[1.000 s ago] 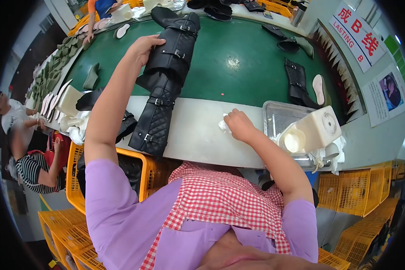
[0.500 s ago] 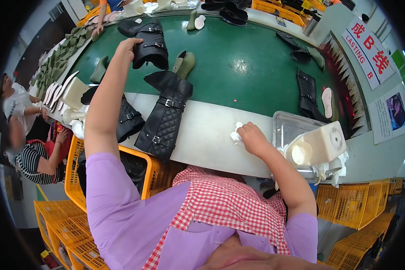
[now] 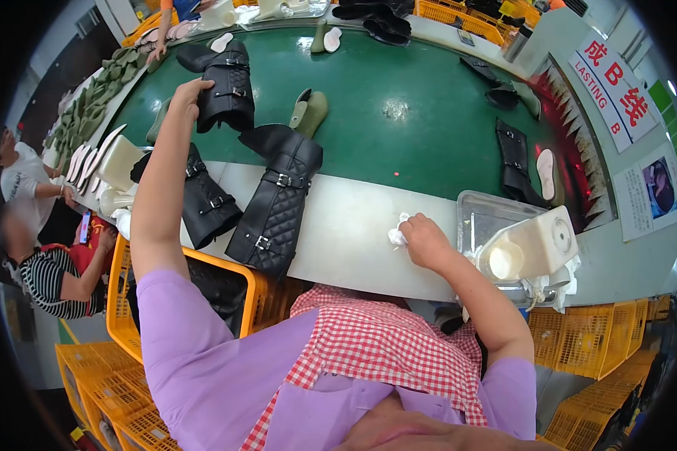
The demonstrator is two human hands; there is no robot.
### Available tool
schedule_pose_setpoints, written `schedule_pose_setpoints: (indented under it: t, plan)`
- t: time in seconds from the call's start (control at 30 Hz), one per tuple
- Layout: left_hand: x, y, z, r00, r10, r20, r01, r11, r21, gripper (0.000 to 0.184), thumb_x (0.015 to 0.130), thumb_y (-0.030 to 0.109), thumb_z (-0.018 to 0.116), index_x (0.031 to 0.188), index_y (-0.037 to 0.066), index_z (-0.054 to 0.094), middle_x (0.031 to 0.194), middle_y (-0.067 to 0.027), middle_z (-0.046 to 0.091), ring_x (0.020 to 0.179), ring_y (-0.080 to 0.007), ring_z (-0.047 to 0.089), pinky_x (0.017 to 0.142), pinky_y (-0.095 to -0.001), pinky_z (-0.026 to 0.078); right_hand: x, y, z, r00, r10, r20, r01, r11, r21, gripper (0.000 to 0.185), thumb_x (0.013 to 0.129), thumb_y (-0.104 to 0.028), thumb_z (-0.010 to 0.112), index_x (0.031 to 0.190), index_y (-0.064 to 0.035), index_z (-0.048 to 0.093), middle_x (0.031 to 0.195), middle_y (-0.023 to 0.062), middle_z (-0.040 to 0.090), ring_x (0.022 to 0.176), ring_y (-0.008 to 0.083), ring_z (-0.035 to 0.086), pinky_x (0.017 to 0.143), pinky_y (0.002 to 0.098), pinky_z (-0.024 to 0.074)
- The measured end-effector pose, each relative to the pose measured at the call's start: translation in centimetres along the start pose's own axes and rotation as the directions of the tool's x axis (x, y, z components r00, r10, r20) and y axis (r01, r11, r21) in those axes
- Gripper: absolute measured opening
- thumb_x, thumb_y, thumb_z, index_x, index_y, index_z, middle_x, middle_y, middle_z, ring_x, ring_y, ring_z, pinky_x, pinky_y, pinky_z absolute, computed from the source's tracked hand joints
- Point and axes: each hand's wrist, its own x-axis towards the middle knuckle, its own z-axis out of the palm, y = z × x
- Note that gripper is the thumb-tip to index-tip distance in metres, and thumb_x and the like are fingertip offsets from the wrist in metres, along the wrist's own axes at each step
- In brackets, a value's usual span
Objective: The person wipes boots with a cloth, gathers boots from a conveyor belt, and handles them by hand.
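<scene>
Lying heaped at the far left, green shoe forms (image 3: pixel 90 113) sit beyond a row of pale soles (image 3: pixel 89 161). The left hand (image 3: pixel 189 96) is closed on the side of a buckled black boot (image 3: pixel 229 94), thumb on the leather. That boot is over the left part of the green table (image 3: pixel 399 79), toe leftward; whether it rests there or hangs just above is hard to tell. Nearer the body, a second black boot (image 3: pixel 207 201) lies beside the left forearm, by a yellow basket (image 3: pixel 251 301). Just right of it, a quilted boot (image 3: pixel 277 207) reaches from the green table onto the white ledge (image 3: pixel 346 233). The right hand (image 3: pixel 429 242) pinches a crumpled white wad (image 3: pixel 397 236) over the ledge, near a metal tray (image 3: pixel 478 207) with a white container (image 3: pixel 538 242).
</scene>
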Motion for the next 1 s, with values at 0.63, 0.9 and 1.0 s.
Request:
schedule_pose_setpoints:
  t: [0.63, 0.9, 1.0]
  plan:
    - [-21.7, 6.6, 13.3, 0.271, -0.175, 0.947, -0.837, 0.443, 0.321, 0.054, 0.072, -0.002, 0.064, 0.126, 0.000, 0.057, 0.118, -0.0096, 0.065, 0.106, -0.0182, 0.061, 0.095, -0.0295, 0.045, 1.7, -8.1, -19.2, 0.771, -0.206, -0.603, 0.108, 0.975, -0.196, 0.050, 0.067, -0.010, 0.075, 0.114, -0.0003, 0.060, 0.111, 0.0130, 0.058, 0.099, 0.0295, 0.055, 0.080, 0.0413, 0.0436]
    - [-27.2, 5.9, 17.3, -0.132, -0.212, 0.968, -0.989, -0.042, -0.144, 0.048, 0.070, 0.001, 0.064, 0.118, 0.007, 0.063, 0.103, -0.0155, 0.068, 0.091, -0.0351, 0.063, 0.081, -0.0411, 0.049, 3.1, -5.6, -18.2, 0.975, 0.005, -0.222, -0.037, 0.990, -0.137, 0.064, 0.066, -0.014, 0.079, 0.124, -0.0027, 0.053, 0.107, 0.0136, 0.061, 0.099, 0.0300, 0.057, 0.085, 0.0404, 0.0415]
    - [-29.0, 5.2, 18.1, -0.110, -0.217, 0.970, -0.972, -0.182, -0.151, 0.043, 0.070, 0.002, 0.064, 0.112, 0.010, 0.066, 0.091, -0.0116, 0.069, 0.089, -0.0300, 0.065, 0.087, -0.0422, 0.046, 2.9, -4.4, -16.8, 0.984, 0.049, -0.171, -0.052, 0.999, -0.011, 0.037, 0.071, -0.017, 0.076, 0.100, -0.0022, 0.058, 0.093, 0.0122, 0.064, 0.091, 0.0321, 0.060, 0.079, 0.0426, 0.0445]
